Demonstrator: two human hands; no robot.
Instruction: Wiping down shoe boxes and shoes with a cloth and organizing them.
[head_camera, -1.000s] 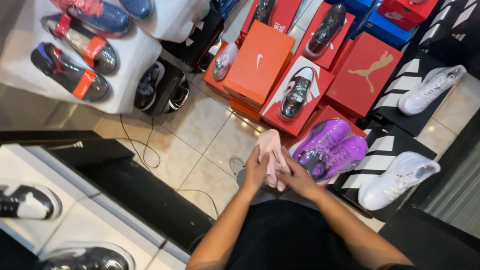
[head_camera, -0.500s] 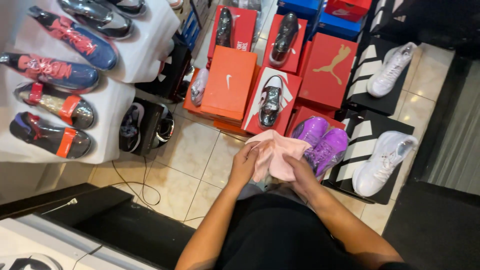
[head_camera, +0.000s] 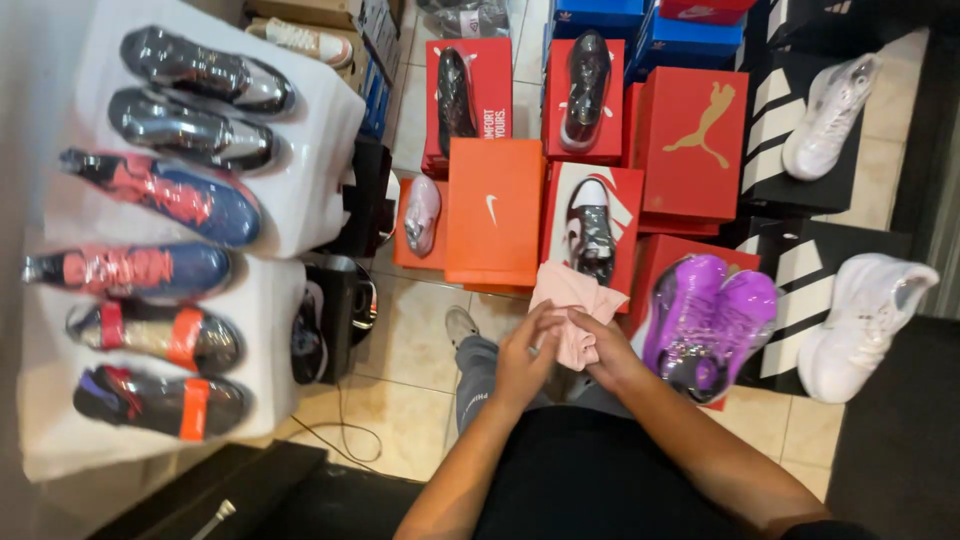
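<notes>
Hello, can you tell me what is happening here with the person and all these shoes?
A person stands among shoe boxes on a tiled floor and holds a pink cloth in front of the body with both hands, the left hand and the right hand closed around it. Just to the right, a pair of purple shoes wrapped in clear film lies on a red box. More wrapped shoes sit on a white stand to the left.

You wear a black top, forearms bare — grey trousers with small white lettering, a grey shoe (head_camera: 459, 325) below.
</notes>
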